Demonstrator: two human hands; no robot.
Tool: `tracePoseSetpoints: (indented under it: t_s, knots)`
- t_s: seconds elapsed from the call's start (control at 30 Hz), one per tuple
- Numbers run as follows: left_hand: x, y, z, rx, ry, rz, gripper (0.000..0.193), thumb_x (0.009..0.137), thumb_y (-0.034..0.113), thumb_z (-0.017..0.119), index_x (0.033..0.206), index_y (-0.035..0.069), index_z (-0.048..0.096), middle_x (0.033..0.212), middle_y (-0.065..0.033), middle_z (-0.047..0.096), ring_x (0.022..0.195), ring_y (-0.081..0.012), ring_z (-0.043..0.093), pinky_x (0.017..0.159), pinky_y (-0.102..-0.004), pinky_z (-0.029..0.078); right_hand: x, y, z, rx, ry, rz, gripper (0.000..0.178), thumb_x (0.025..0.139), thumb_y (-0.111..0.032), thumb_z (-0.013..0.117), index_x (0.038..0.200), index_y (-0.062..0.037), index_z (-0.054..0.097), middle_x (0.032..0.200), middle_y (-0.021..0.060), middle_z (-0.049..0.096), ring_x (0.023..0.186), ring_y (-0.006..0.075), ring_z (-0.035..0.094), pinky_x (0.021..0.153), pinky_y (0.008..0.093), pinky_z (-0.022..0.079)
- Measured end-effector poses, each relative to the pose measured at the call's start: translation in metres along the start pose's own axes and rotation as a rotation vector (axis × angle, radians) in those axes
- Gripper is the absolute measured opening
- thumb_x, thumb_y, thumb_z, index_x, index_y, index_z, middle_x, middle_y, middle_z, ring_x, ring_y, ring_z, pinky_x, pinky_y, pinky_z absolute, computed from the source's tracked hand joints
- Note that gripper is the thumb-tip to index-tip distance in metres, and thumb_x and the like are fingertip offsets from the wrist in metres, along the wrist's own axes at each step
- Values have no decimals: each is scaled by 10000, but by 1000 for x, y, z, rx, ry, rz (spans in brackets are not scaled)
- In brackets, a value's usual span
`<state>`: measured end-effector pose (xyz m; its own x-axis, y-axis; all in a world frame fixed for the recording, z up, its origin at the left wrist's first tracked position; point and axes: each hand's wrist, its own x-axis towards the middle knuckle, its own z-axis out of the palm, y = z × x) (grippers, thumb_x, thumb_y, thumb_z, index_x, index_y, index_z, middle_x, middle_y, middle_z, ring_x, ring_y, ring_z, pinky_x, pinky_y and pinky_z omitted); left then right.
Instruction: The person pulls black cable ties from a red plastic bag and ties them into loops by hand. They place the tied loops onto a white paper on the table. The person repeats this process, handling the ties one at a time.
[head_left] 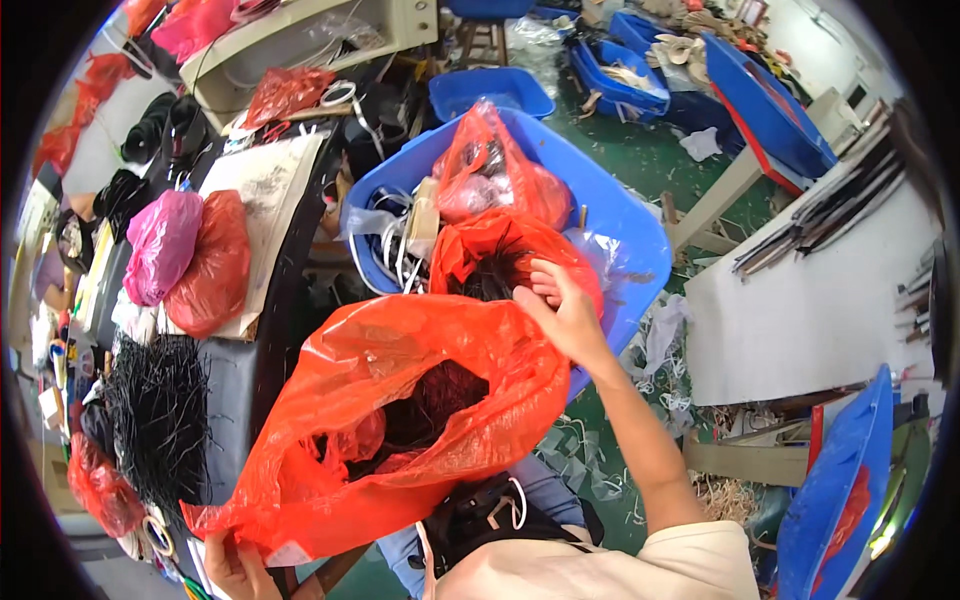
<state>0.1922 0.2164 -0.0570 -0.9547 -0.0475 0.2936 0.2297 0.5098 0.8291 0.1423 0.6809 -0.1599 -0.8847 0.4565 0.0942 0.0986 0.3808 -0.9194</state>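
Observation:
A large red plastic bag (330,385) lies wide-mouthed across my lap, with dark strands (440,400) and a smaller red bundle inside. My left hand (238,572) pinches its lower left corner. My right hand (568,318) is by the rim of a second red bag (470,240), fingers slightly bent and apart from the thumb, with nothing visible between them. Black strands (497,272) show in that second bag's mouth. It sits in a blue plastic tub (635,235), in front of a knotted red bag (505,190) with pale contents.
At left, a black work table (240,400) carries a pink bag (162,245), a red bag (212,265) and a heap of black strands (155,415). A white board (800,310) with dark strips stands at right. Blue tubs (835,490) and scraps surround the green floor.

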Motion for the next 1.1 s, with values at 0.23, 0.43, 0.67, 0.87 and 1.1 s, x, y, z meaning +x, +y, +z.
tracePoseSetpoints:
  t_s: [0.23,0.43,0.67,0.87,1.1]
  knots:
    - [-9,35,25,180,2,13,386,749,-62,555,1132,-57,502,1045,-141,564,972,-217,555,866,-300,418,-93,-26,19,-88,-324,-11,933,701,-283,758,1396,-23,192,1317,231,412,1227,340,414,1015,383,331]
    - [68,60,30,526,-63,395,302,628,-83,537,917,-7,584,801,-164,589,712,-338,569,656,-348,447,-72,-89,-13,4,30,-341,242,741,36,547,980,35,586,827,135,629,789,277,632,712,319,474]
    - [64,70,9,234,487,527,143,859,84,499,935,-29,542,906,-119,598,833,-222,582,751,-298,439,-65,-164,7,347,103,-640,164,829,-25,502,983,20,531,1002,116,564,917,193,555,825,309,429]
    - [37,50,56,-783,296,77,186,938,86,443,1102,13,491,977,-30,521,838,-99,498,750,-233,429,-104,-172,20,52,171,-945,525,820,-88,586,1268,33,343,1306,255,401,1174,316,452,945,377,379]
    - [32,81,76,-655,-244,405,882,736,93,698,1400,24,121,1273,-195,394,1122,-239,457,964,-356,361,-134,-157,106,286,-630,-436,437,789,-194,676,1160,-13,531,1052,175,604,952,313,600,794,364,469]
